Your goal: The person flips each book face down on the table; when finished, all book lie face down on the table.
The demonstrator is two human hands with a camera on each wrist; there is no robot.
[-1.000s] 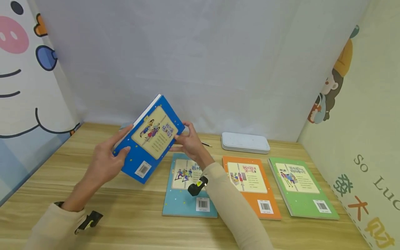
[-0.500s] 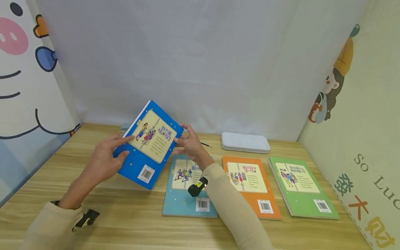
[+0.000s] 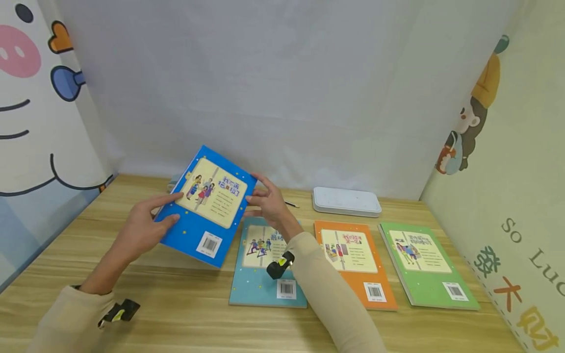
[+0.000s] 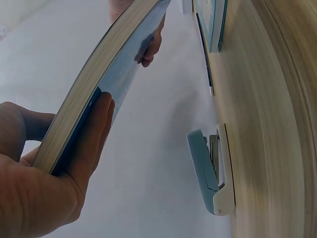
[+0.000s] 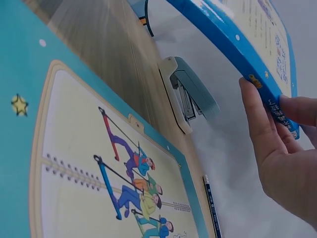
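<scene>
A blue book [image 3: 216, 196] is held tilted above the table, its back cover with a barcode turned up toward the head camera. My left hand [image 3: 147, 220] grips its left edge, thumb on the cover; the left wrist view shows the page edges between thumb and fingers [image 4: 94, 134]. At the spine side, my right hand [image 3: 270, 202] pinches the book between thumb and fingers, as the right wrist view shows. Below my right forearm lies a light-blue book [image 3: 251, 287], partly covered by the arm. An orange book [image 3: 353, 245] and a green book [image 3: 428, 264] lie to its right.
A blue-and-white stapler [image 4: 210, 171] stands behind the blue book, mostly hidden in the head view. A pencil [image 5: 212, 206] lies near the back edge. A white case [image 3: 346, 201] sits at the back of the wooden table [image 3: 185, 309], before a pale curtain.
Both hands have tipped the blue book so its back cover faces the head camera more fully, and its upper corner has moved left and down. The other books have not moved.
</scene>
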